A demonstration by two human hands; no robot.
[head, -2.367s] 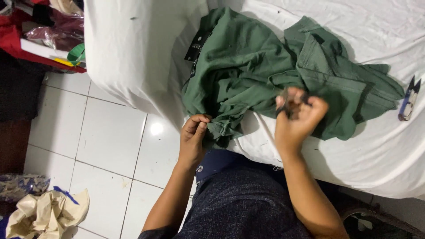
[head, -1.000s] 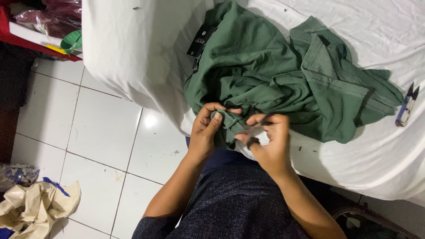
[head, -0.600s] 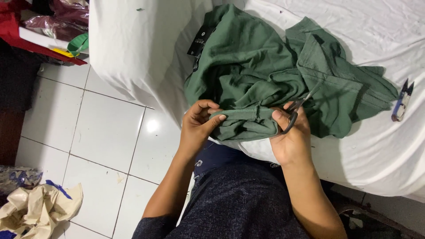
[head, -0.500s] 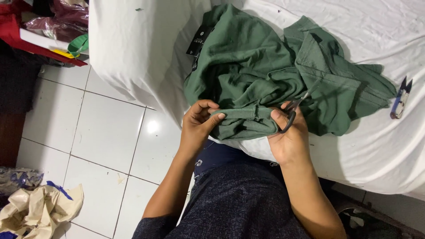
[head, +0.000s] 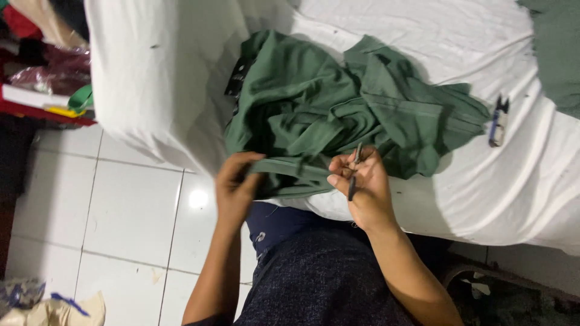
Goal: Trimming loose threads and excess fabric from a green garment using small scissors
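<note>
A crumpled dark green garment (head: pixel 338 115) lies on a surface covered with a white sheet (head: pixel 423 36). My left hand (head: pixel 235 187) pinches the garment's near hem at its left end. My right hand (head: pixel 362 187) grips the same hem further right and also holds a small dark thread snipper (head: pixel 353 175), its slim blades pointing up and away from me. The hem is stretched fairly flat between both hands, just above my lap in dark clothing.
A second small snipper with a blue handle (head: pixel 496 124) rests on the sheet at right. More green fabric (head: pixel 556 48) sits at the top right corner. White floor tiles (head: pixel 121 205) lie at left, with a pile of cloth scraps (head: pixel 54 308) and a cluttered red shelf (head: pixel 42 90).
Both hands came together at the garment's near edge, then spread apart along the hem. The camera view has shifted, so the garment now sits lower and more central.
</note>
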